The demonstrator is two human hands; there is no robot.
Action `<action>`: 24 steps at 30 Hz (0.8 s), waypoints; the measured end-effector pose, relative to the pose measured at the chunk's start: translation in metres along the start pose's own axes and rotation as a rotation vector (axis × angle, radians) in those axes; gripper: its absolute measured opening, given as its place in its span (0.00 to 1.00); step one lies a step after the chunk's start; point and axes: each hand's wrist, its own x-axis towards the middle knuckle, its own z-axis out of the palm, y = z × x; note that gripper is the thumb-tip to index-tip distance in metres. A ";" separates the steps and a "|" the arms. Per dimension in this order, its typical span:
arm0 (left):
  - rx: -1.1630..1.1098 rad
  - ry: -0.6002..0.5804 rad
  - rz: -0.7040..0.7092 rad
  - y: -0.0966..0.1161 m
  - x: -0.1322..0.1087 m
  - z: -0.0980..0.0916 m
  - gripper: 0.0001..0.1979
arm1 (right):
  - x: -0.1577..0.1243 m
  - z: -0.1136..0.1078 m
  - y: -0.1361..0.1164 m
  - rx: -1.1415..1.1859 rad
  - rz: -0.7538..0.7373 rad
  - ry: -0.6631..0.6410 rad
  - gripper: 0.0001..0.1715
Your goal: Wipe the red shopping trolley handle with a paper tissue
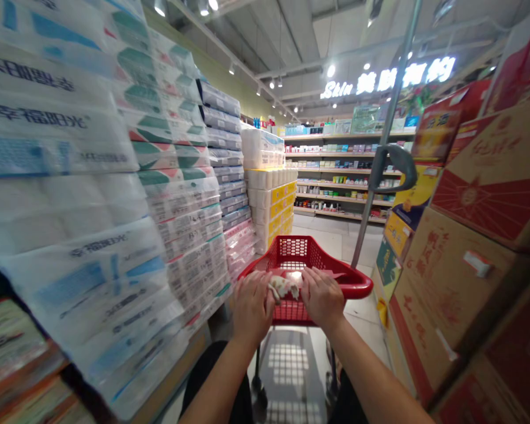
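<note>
A red plastic shopping cart (pixel 358 287) with a mesh basket stands directly in front of me. My left hand (pixel 252 301) is wrapped round the left part of its handle, and my right hand (pixel 324 295) grips the handle on the right. Between the two hands lies a small pale, patterned thing (pixel 284 286), perhaps cloth, touching or close to the left thumb; its kind cannot be made out. Both palms and the handle bar under the fingers are hidden. Light falls through the mesh onto the floor below the basket.
Tall stacks of wrapped tissue packs (pixel 92 235) line the left side. Red and brown cartons (pixel 459 265) are piled on the right. A metal pole (pixel 365 229) with a grey bracket (pixel 395 168) rises close beyond the cart's right side. Stocked shelves (pixel 335 154) stand at the back.
</note>
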 end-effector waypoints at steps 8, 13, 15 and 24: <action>-0.029 -0.046 0.083 -0.002 0.005 -0.002 0.18 | -0.003 0.001 0.003 -0.015 -0.069 0.101 0.14; 0.021 -0.005 0.027 0.000 0.001 -0.001 0.18 | -0.014 0.002 0.001 0.008 -0.097 0.121 0.15; 0.027 -0.026 0.061 0.002 -0.001 -0.001 0.19 | -0.022 0.004 -0.001 0.012 -0.069 0.105 0.16; 0.055 -0.032 -0.012 0.005 0.000 0.001 0.18 | -0.035 0.012 -0.005 0.031 0.004 0.093 0.18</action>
